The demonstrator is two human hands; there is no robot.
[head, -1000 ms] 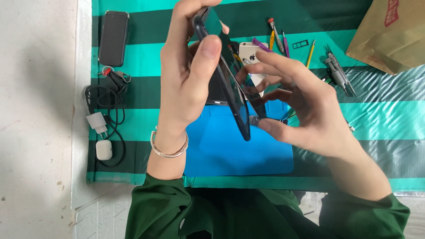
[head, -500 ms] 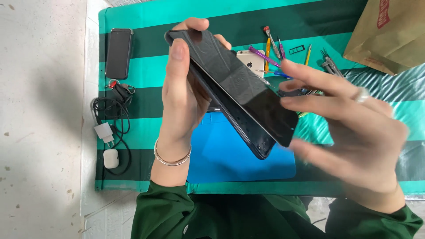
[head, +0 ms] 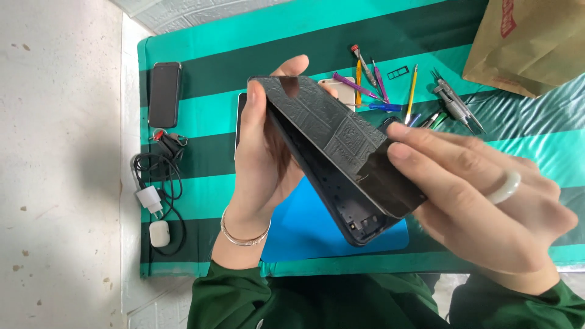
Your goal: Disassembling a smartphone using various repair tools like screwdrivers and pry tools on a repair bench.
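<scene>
Two hands in view, both the wearer's, in green sleeves. The left hand [head: 262, 164] is closed around one phone body [head: 326, 183], thumb on the upper left corner, fingers behind the frame; a bracelet [head: 244, 234] sits on that wrist. The right hand [head: 481, 201], wearing one pale ring [head: 506, 186], grips the lifted black screen panel [head: 341, 143] at its right end, fingertips on the glass. The panel is raised off the body along the lower edge and meets it at the upper left corner, so the two parts stand open like a wedge. Both are held in the air above one blue mat [head: 311, 228].

The mat lies on a green striped cloth [head: 207, 52]. Left of the hands, near edge first: one white earbud case [head: 159, 233], one white charger plug [head: 148, 199] with a coiled black cable [head: 155, 167], one small key bunch [head: 167, 140], then one dark phone [head: 165, 93] lying flat. A further white-edged device [head: 239, 125] shows partly behind the left hand.

Beyond the panel: one pale phone back [head: 344, 91], partly hidden, and a loose scatter of hand tools [head: 390, 85], roughly nine screwdrivers, picks and tweezers; exact count cannot be told. One small SIM tray [head: 398, 72] lies among them.

Far right: one brown paper bag [head: 530, 42]; contents not visible.
</scene>
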